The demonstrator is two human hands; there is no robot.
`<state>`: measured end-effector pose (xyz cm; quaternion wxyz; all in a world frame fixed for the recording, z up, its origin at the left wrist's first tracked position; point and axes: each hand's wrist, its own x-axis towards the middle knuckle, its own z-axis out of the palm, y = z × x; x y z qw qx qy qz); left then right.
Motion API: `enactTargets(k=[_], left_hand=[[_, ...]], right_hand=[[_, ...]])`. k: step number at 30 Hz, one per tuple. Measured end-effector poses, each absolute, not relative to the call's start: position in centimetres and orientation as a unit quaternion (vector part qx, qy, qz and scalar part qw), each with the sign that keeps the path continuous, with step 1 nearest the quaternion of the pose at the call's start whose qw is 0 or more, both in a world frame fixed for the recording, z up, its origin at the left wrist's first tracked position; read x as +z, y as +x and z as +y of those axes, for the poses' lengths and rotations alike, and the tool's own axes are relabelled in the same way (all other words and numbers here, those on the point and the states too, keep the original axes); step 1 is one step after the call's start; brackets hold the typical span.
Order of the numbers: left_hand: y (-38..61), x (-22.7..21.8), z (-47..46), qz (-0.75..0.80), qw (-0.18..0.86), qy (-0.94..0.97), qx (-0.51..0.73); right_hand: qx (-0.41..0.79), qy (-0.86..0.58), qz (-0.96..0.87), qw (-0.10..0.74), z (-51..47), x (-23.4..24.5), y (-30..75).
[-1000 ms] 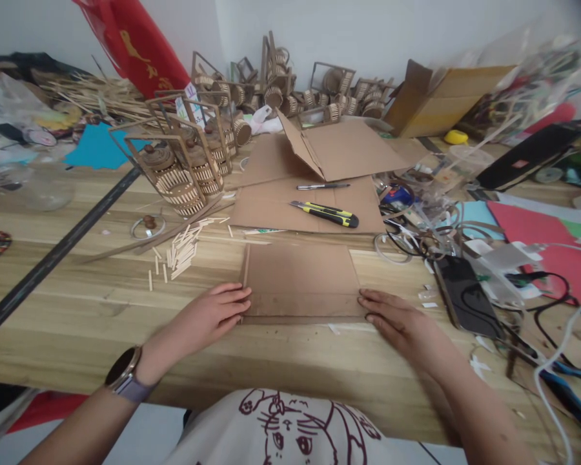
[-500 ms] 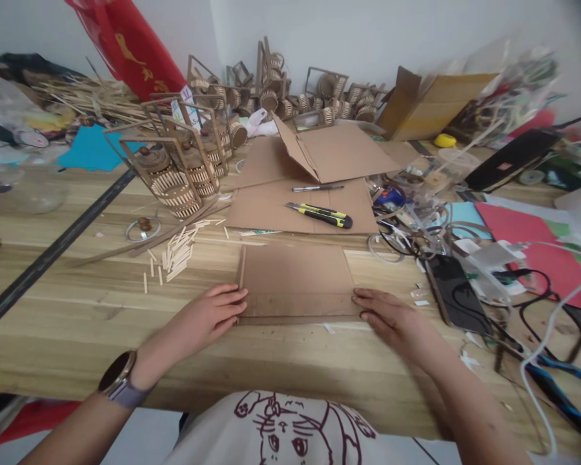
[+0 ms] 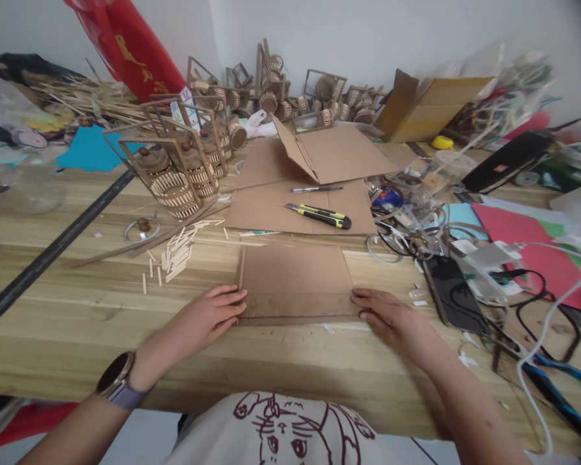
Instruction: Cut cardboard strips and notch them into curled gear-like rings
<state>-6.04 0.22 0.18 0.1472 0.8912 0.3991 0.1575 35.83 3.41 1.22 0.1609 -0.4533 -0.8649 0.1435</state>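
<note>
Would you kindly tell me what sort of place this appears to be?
It looks like a handicraft workspace, perhaps a small workshop: a yellow-and-black utility knife lies on flat cardboard, short wooden sticks are scattered on the wooden table, and many similar slatted, tiered baskets stand or lie farther back.

1. Looks like a small craft workshop; can't tell if it's in a home.
2. Wooden worktable (image 3: 53,278), crowded w/ materials & tools, set agst. a pale wall (image 3: 368,39).
3. Bamboo-type baskets (image 3: 175,194) w/ tall frame handles, approx. 10 o'clk; a 2nd basket cluster (image 3: 268,101) at 12.
4. Materials: long thin strips (image 3: 90,97) at 10, farther out; short sticks (image 3: 179,258) at 9.
5. Cardboard sheets (image 3: 351,155) at 1, cardboard box (image 3: 436,106) at 2, folded cardboard pc (image 3: 295,274) at 6.
6. Tools: utility knife (image 3: 322,216) nr ctr; blue-handled tool (image 3: 556,398), prob. pliers, at 4.
7. Col. stock: blue sheet (image 3: 94,150) at 10, red sheet (image 3: 508,226) at 3.
</note>
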Motion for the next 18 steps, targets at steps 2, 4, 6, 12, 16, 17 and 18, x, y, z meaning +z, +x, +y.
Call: enactTargets(k=[2, 4, 6, 12, 16, 17, 18], left_hand=[[-6.03, 0.12, 0.22, 0.399, 0.145, 0.891, 0.162], [-6.02, 0.11, 0.21, 0.398, 0.143, 0.891, 0.164], [-6.01, 0.18, 0.2, 0.397, 0.143, 0.892, 0.162], [-5.98, 0.45, 0.25, 0.394, 0.133, 0.898, 0.147], [-5.98, 0.1, 0.17, 0.389, 0.114, 0.902, 0.15], [-5.96, 0.05, 0.12, 0.39, 0.11, 0.902, 0.15], [-5.92, 0.09, 0.08, 0.392, 0.106, 0.902, 0.148]], right_hand=[[0.147, -0.457, -0.863, 0.158, 3.44, 1.29, 35.82], [0.146, -0.454, -0.865, 0.157, 3.48, 1.3, 35.83], [0.143, -0.45, -0.868, 0.153, 3.52, 1.31, 35.82], [0.134, -0.45, -0.873, 0.129, 3.58, 1.63, 35.59], [0.134, -0.46, -0.87, 0.113, 3.52, 1.88, 35.41], [0.135, -0.461, -0.87, 0.111, 3.5, 1.91, 35.37], [0.136, -0.463, -0.869, 0.109, 3.49, 1.93, 35.34]])
